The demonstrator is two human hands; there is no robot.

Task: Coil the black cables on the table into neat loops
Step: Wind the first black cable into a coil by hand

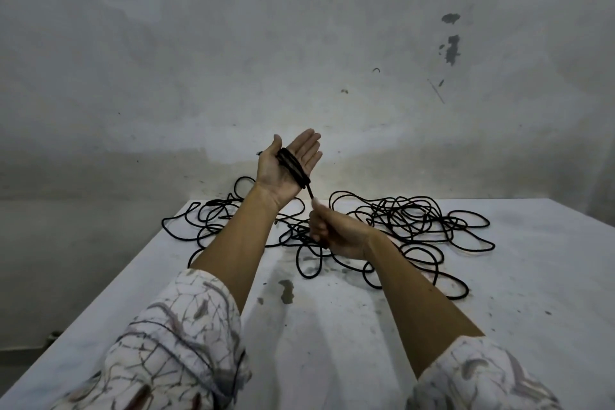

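- We see the left hand [289, 166] raised above the white, stained surface [332, 326], palm up, fingers straight and relaxed.
- Several turns of thin black cable [294, 167] wrap across that palm in a tight band.
- From the band a taut strand runs down to the right hand [336, 233], whose fingers are curled round it, gripping it just below the left wrist.
- The rest of the black cable lies on the surface as a loose tangle of loops [399, 226], spreading to both sides behind the hands.
- Both forearms are bare; white patterned sleeves [173, 343] are pushed up near the elbows.
- A grey scuffed wall [299, 43] stands behind.
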